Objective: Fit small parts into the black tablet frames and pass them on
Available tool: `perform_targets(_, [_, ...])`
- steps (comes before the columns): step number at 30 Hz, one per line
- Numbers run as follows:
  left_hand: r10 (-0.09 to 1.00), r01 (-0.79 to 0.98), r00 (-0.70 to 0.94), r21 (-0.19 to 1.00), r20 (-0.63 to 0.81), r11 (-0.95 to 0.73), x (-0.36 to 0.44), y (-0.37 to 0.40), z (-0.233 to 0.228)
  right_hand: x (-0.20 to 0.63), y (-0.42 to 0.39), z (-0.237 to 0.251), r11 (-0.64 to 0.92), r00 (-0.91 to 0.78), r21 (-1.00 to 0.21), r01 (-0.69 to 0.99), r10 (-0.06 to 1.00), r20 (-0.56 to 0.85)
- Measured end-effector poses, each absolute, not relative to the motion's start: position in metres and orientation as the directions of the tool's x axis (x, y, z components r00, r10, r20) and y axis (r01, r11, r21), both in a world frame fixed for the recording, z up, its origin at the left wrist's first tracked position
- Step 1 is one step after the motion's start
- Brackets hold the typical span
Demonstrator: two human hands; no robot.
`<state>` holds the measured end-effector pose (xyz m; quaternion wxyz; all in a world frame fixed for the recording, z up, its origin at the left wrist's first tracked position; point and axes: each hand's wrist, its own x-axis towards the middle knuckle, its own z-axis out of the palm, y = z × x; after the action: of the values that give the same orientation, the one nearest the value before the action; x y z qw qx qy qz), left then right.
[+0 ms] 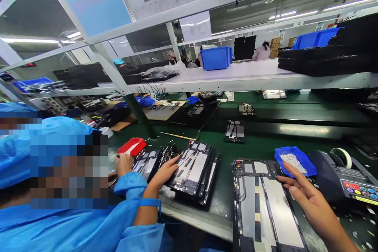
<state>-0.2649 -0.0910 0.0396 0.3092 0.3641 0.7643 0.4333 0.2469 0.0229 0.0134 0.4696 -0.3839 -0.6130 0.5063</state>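
My left hand point(165, 172), with a blue band at the wrist, grips the left edge of an opened tablet point(191, 167). That tablet lies tilted on top of a small stack, its silver battery plates and black circuit strips facing up. My right hand point(310, 201) is open, index finger stretched out, its other fingertips at the right edge of a nearer opened tablet point(279, 212). This nearer tablet lies face up at the front of the bench, partly cut off below. Just beyond my right fingers stands a blue tray point(305, 168) of small white pieces.
A tape dispenser point(348, 183) stands at right. On my left, a co-worker in a blue cap has a hand point(124, 164) near a red tray point(132, 146) and more tablets. Further tablets point(235, 130) lie across the green bench. A shelf point(251, 70) with blue bins runs above.
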Motion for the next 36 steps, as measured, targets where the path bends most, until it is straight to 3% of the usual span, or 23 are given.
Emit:
perform_targets(14, [0.830,0.375,-0.543,0.847,-0.129,0.377,-0.270,-0.090,0.027,0.260,0.021,-0.011,0.119,-0.240,-0.992,-0.046,0.963,0.126])
perform_targets(21, [0.812,0.515,-0.580,0.740,-0.071,0.433,-0.272,-0.099,0.017,0.268,0.021,-0.016,0.174,-0.214,-0.985,-0.016,0.961,0.174])
perform_targets(28, [0.809,0.560,-0.583,0.684,-0.075,0.467,-0.266,-0.108,0.007,0.261,0.021,-0.024,0.173,-0.191,-0.972,-0.156,0.961,0.202])
perform_targets(32, [0.814,0.683,-0.581,0.532,-0.018,0.500,-0.259,-0.090,0.033,0.256,0.025,-0.023,0.173,-0.161,-0.953,-0.250,0.963,0.217])
perform_targets(36, [0.927,0.860,-0.363,0.417,0.097,0.294,-0.214,-0.024,0.080,0.255,0.031,-0.028,0.150,-0.133,-0.957,-0.248,0.973,0.187])
